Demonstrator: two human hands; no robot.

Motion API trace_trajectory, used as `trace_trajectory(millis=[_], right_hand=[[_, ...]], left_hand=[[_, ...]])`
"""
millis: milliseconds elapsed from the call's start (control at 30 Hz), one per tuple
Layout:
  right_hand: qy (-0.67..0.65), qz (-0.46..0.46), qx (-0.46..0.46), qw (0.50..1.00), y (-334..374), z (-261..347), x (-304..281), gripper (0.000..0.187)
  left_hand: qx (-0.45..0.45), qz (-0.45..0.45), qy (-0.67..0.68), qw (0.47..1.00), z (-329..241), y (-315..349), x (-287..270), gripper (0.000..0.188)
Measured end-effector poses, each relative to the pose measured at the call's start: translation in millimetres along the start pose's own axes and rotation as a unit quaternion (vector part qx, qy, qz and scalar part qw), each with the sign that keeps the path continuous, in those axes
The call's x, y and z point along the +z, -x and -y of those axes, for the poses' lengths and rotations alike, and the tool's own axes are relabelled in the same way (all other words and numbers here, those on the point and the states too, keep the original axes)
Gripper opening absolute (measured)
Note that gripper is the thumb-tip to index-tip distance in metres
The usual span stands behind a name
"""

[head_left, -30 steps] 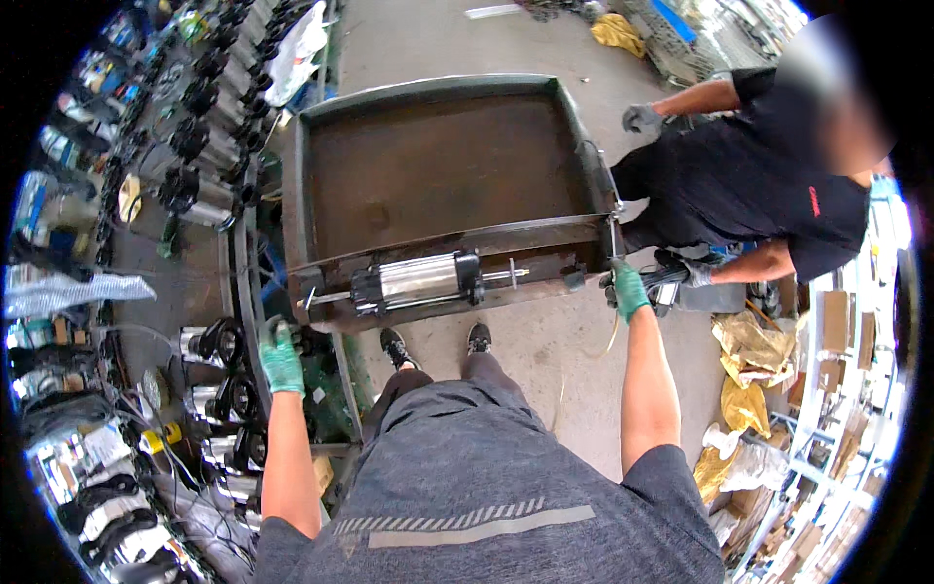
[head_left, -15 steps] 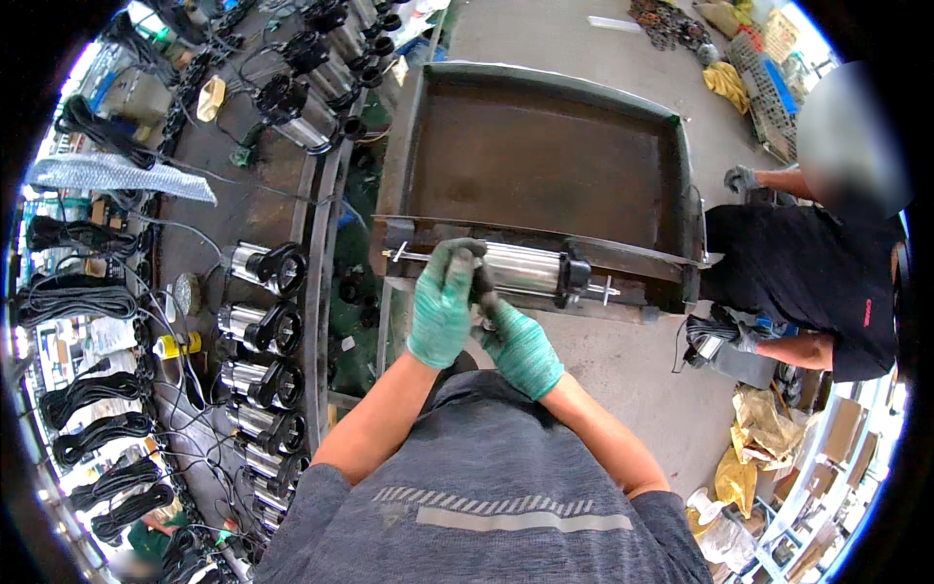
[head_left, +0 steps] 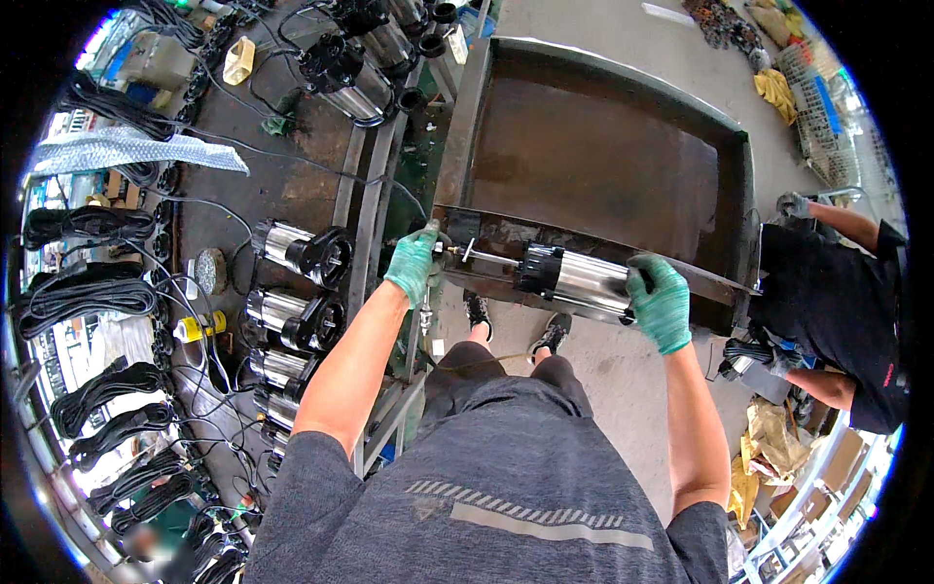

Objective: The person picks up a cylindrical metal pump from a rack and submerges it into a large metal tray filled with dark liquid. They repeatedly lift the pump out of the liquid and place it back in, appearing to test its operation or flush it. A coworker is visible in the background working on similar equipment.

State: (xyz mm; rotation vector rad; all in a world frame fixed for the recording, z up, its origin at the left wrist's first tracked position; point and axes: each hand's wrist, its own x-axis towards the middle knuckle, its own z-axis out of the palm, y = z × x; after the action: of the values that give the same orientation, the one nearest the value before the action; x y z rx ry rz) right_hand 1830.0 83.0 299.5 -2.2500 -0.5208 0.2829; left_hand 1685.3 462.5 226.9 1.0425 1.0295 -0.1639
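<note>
The left hand [head_left: 413, 261], in a green glove, is bent closed around a small fitting [head_left: 441, 249] at the outer end of a thin rod [head_left: 501, 259], its fingers hiding most of the piece. The right hand [head_left: 659, 304], gloved likewise, curls over the right end of the cylinder [head_left: 589, 277], fingers bent against it and only slightly spread. The cylinder, silver with black end caps, lies lengthwise along the near edge of the metal tray [head_left: 603, 146], and the rod with its short crossbar sticks out of its left cap. No writing can be made out: the red mark [head_left: 889, 373] on the co-worker's dark shirt [head_left: 827, 292] is too small, as is the label on the yellow bottle [head_left: 199, 326]. To the left, a surface [head_left: 311, 180] carries silver-and-black units [head_left: 282, 245], coiled black cables [head_left: 88, 292] and bubble wrap [head_left: 141, 151]; a loose cable [head_left: 311, 167] crosses it toward the left hand. The tray's dividing wall stands just behind the cylinder, and the co-worker is close by the tray's right side, one gloved hand [head_left: 783, 360] beside a small cable-wrapped unit [head_left: 744, 358].
</note>
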Motion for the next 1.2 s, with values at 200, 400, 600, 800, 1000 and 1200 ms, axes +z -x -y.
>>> trace_trajectory(millis=[200, 400, 600, 800, 1000, 1200], right_hand=[[0.050, -0.011, -0.015, 0.999, -5, 5, 1, 0.018], [0.071, -0.023, -0.038, 0.997, -6, 7, 2, 0.017], [0.076, -0.038, -0.048, 0.995, -9, 11, 4, 0.018], [0.089, -0.047, -0.058, 0.993, -9, 12, 4, 0.017], [0.087, -0.042, -0.075, 0.992, -5, 15, 1, 0.018], [0.109, -0.081, -0.183, 0.974, 23, 14, -13, 0.034]], left_hand=[[-0.039, 0.005, -0.013, 0.999, -7, -2, 10, 0.039], [-0.033, 0.025, -0.038, 0.998, -6, -7, 9, 0.040], [-0.038, 0.031, -0.090, 0.995, -10, -8, 13, 0.038], [-0.020, 0.014, -0.118, 0.993, -8, -4, 16, 0.034], [-0.003, 0.014, -0.053, 0.999, -6, 3, 15, 0.030], [0.145, 0.042, 0.205, 0.967, -9, 35, 27, 0.024]])
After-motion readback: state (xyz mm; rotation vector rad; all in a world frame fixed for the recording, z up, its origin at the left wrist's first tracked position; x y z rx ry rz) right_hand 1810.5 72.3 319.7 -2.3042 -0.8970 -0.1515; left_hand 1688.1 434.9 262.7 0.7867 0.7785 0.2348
